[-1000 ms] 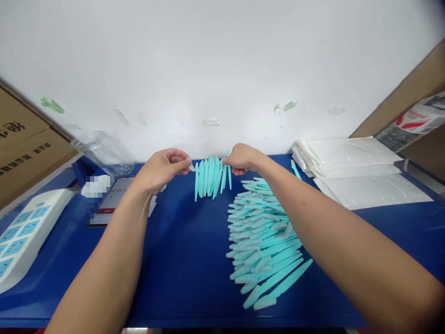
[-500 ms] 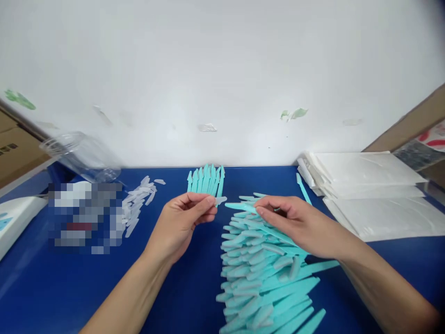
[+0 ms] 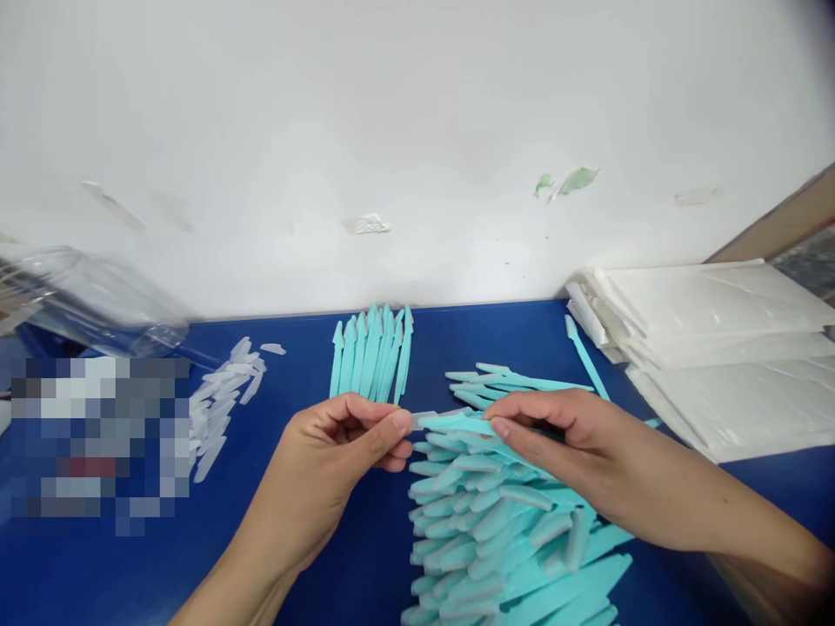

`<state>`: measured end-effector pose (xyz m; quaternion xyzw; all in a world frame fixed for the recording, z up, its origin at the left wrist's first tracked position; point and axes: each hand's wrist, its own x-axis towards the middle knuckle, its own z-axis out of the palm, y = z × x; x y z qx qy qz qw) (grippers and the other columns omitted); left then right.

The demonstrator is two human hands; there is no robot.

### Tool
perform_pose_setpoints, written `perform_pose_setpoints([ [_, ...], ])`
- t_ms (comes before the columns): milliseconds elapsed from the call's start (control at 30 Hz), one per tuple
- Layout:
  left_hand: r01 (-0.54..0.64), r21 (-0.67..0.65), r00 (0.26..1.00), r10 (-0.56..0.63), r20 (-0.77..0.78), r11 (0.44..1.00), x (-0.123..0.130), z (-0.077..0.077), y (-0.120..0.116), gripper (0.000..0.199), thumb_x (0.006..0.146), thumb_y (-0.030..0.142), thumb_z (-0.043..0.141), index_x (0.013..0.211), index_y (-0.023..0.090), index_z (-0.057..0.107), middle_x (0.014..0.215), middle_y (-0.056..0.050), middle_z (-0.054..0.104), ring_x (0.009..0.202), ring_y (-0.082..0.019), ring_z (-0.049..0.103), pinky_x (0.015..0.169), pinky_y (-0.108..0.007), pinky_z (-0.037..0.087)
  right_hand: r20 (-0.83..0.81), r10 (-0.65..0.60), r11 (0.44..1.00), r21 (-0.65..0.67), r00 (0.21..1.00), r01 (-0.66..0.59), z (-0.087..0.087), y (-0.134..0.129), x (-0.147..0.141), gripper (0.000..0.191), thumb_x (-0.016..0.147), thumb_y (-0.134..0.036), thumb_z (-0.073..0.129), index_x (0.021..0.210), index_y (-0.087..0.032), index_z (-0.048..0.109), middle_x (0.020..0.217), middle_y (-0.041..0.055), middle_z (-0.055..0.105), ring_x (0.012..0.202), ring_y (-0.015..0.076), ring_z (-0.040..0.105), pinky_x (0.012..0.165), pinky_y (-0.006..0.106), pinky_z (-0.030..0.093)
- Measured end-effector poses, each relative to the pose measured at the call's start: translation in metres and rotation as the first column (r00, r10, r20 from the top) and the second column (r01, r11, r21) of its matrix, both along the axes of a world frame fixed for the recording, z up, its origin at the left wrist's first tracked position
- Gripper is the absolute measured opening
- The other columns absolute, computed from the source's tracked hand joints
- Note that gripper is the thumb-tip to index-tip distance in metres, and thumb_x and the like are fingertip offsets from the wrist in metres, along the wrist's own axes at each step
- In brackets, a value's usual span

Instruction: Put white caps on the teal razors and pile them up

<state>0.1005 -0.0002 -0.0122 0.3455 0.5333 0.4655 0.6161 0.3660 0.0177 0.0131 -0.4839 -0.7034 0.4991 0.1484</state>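
Note:
Between the thumb and fingers of my left hand [image 3: 339, 465] is a small clear plastic cap [image 3: 424, 419]. My right hand [image 3: 587, 461] pinches a turquoise eyebrow razor [image 3: 460, 422], its blade end pointing left. Cap and razor tip meet or overlap; how far the tip is inside cannot be made out. Under my right hand lies a big heap of turquoise eyebrow razors [image 3: 457, 513], most with blade ends to the left. Beyond my left hand, several razors [image 3: 369, 352] lie side by side in a row. A pile of loose clear caps [image 3: 218, 396] is at the left.
Stacked white plastic bags [image 3: 724, 304] lie at the right, with a single turquoise razor [image 3: 585, 356] beside them. A clear plastic container [image 3: 110, 296] stands back left, near a blurred-out patch. Behind the blue tabletop [image 3: 274, 539] rises a white wall [image 3: 417, 130].
The cap and the razor tip, apart before, have come together. Both hands sit lower in the picture, and the view has shifted to the right.

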Motion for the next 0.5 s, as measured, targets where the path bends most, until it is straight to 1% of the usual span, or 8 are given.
perform_pose_setpoints([
  [67, 0.031, 0.0, 1.0, -0.031, -0.002, 1.0, 0.005, -0.001, -0.003, 0.024, 0.072, 0.037, 0.1, 0.072, 0.02, 0.083, 0.064, -0.002, 0.076, 0.06, -0.012, 0.072, 0.056, -0.017, 0.06, 0.009, 0.016, 1.0, -0.007, 1.0, -0.016, 0.002, -0.001, -0.002, 0.028, 0.107, -0.045, 0.058, 0.093, -0.026, 0.072, 0.081, -0.0018, 0.057, 0.068, 0.0153, 0.046, 0.059, 0.028, 0.039],
  [167, 0.062, -0.006, 0.998, -0.062, 0.003, 0.998, 0.013, -0.001, -0.006, 0.025, 0.073, 0.04, 0.099, 0.072, 0.02, 0.083, 0.063, -0.002, 0.077, 0.059, -0.013, 0.072, 0.057, -0.018, 0.06, -0.002, 0.049, 0.999, 0.006, 0.999, -0.049, 0.004, -0.003, -0.006, 0.026, 0.108, -0.042, 0.057, 0.096, -0.027, 0.075, 0.083, -0.0019, 0.06, 0.073, 0.0159, 0.048, 0.064, 0.029, 0.04],
  [267, 0.086, 0.015, 0.996, -0.086, -0.004, 0.996, 0.016, -0.001, -0.007, 0.025, 0.075, 0.04, 0.098, 0.073, 0.021, 0.082, 0.064, -0.001, 0.077, 0.059, -0.013, 0.071, 0.057, -0.019, 0.059, -0.015, 0.065, 0.997, 0.039, 0.998, -0.064, 0.007, -0.004, -0.006, 0.026, 0.109, -0.042, 0.057, 0.1, -0.028, 0.077, 0.084, -0.0015, 0.064, 0.073, 0.0161, 0.051, 0.063, 0.029, 0.039],
  [333, 0.146, 0.038, 0.988, -0.143, -0.061, 0.989, 0.013, 0.0, -0.008, 0.024, 0.078, 0.039, 0.095, 0.075, 0.021, 0.081, 0.064, -0.001, 0.077, 0.06, -0.013, 0.07, 0.059, -0.019, 0.058, -0.018, 0.068, 0.994, 0.084, 0.998, -0.066, 0.008, -0.003, -0.001, 0.025, 0.108, -0.042, 0.059, 0.099, -0.028, 0.077, 0.087, -0.0009, 0.067, 0.074, 0.0158, 0.054, 0.064, 0.028, 0.04],
  [400, 0.213, 0.061, 0.965, -0.2, -0.167, 0.975, 0.009, 0.001, -0.007, 0.022, 0.08, 0.038, 0.093, 0.076, 0.02, 0.081, 0.068, -0.001, 0.078, 0.063, -0.012, 0.069, 0.061, -0.018, 0.057, 0.002, 0.093, 0.987, 0.131, 0.996, -0.092, 0.009, 0.0, 0.008, 0.025, 0.106, -0.044, 0.062, 0.098, -0.028, 0.078, 0.09, -0.0001, 0.067, 0.078, 0.0155, 0.058, 0.067, 0.028, 0.042],
  [467, 0.223, 0.09, 0.946, -0.193, -0.261, 0.971, 0.004, 0.003, -0.004, 0.02, 0.081, 0.037, 0.092, 0.077, 0.02, 0.082, 0.072, 0.0, 0.079, 0.066, -0.011, 0.069, 0.063, -0.016, 0.055, 0.048, 0.116, 0.982, 0.143, 0.992, -0.122, 0.011, 0.005, 0.021, 0.026, 0.105, -0.047, 0.064, 0.097, -0.029, 0.08, 0.09, 0.0001, 0.063, 0.077, 0.0147, 0.057, 0.068, 0.028, 0.042],
  [500, 0.212, 0.11, 0.936, -0.17, -0.309, 0.971, 0.001, 0.003, -0.002, 0.019, 0.081, 0.036, 0.092, 0.078, 0.021, 0.083, 0.074, 0.0, 0.08, 0.068, -0.01, 0.068, 0.063, -0.015, 0.054, 0.076, 0.122, 0.982, 0.135, 0.99, -0.131, 0.011, 0.007, 0.029, 0.026, 0.104, -0.048, 0.065, 0.096, -0.029, 0.081, 0.089, -0.0001, 0.06, 0.074, 0.0141, 0.056, 0.067, 0.028, 0.041],
])
